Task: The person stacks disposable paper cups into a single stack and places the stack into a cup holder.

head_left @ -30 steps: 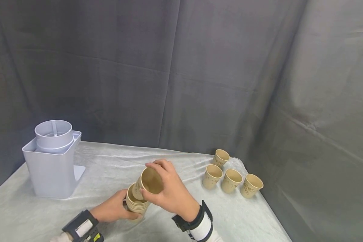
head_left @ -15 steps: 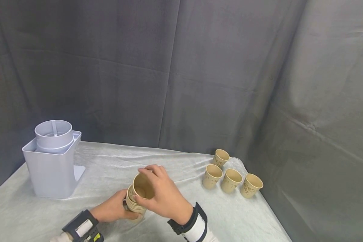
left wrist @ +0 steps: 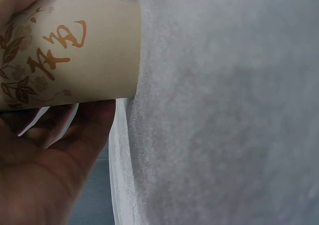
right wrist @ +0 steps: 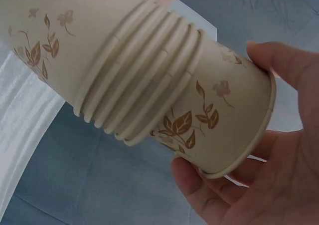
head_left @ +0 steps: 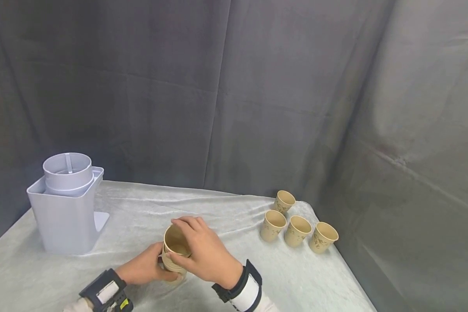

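My left hand [head_left: 146, 265] grips a nested stack of beige paper cups [right wrist: 139, 70] with brown leaf prints. In the left wrist view, its fingers curl round the lowest cup [left wrist: 75, 55], which bears orange writing. My right hand [head_left: 206, 251] holds the top paper cup [head_left: 174, 239] near its rim, thumb on one side and fingers on the other. That cup's lower part sits inside the stack's mouth, with its upper wall standing well above the several stacked rims, as the right wrist view shows. The stack tilts slightly in the head view, and the right hand partly covers it.
Several more beige paper cups [head_left: 295, 232] stand upright at the table's right rear. A pale lavender container [head_left: 62, 225] with a round cylinder [head_left: 68, 175] in its top stands at the left. A whitish cloth covers the table [head_left: 136, 208], and grey curtains [head_left: 160, 95] hang behind.
My right hand has moved left and brought the top cup from a tilt over the stack down into its mouth, more in line with it. My left hand stays nearly in place.
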Available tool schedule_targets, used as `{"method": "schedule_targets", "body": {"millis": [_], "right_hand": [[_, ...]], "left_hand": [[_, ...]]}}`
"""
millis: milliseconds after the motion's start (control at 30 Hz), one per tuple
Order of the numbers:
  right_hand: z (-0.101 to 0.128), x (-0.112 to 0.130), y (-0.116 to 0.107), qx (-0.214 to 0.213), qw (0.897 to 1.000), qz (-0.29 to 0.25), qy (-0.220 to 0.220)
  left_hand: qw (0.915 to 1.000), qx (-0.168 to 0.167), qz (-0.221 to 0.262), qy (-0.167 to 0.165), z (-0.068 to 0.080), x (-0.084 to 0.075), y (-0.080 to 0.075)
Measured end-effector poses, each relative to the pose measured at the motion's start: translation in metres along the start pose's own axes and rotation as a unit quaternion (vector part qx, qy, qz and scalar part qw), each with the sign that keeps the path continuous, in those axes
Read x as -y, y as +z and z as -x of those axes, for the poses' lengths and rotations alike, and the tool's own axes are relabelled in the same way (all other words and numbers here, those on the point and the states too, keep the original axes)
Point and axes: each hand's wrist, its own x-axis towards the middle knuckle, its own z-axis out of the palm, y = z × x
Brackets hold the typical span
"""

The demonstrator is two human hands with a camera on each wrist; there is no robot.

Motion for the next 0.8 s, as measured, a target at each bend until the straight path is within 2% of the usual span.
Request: {"method": "schedule_targets", "body": {"millis": [367,600,800], "right_hand": [[-0.001,-0.002,0.010,0.020,1.000,0.000,-0.002],[0.000,-0.002,0.015,0.057,0.998,0.008,-0.014],[0.001,-0.002,0.020,0.080,0.997,-0.019,-0.010]], "left_hand": [[0.9999,-0.003,0.016,-0.004,-0.001,-0.002,0.000],[1.0000,-0.001,0.002,-0.008,-0.001,-0.001,-0.001],[0.9998,0.008,-0.003,-0.015,0.001,-0.001,-0.002]]}}
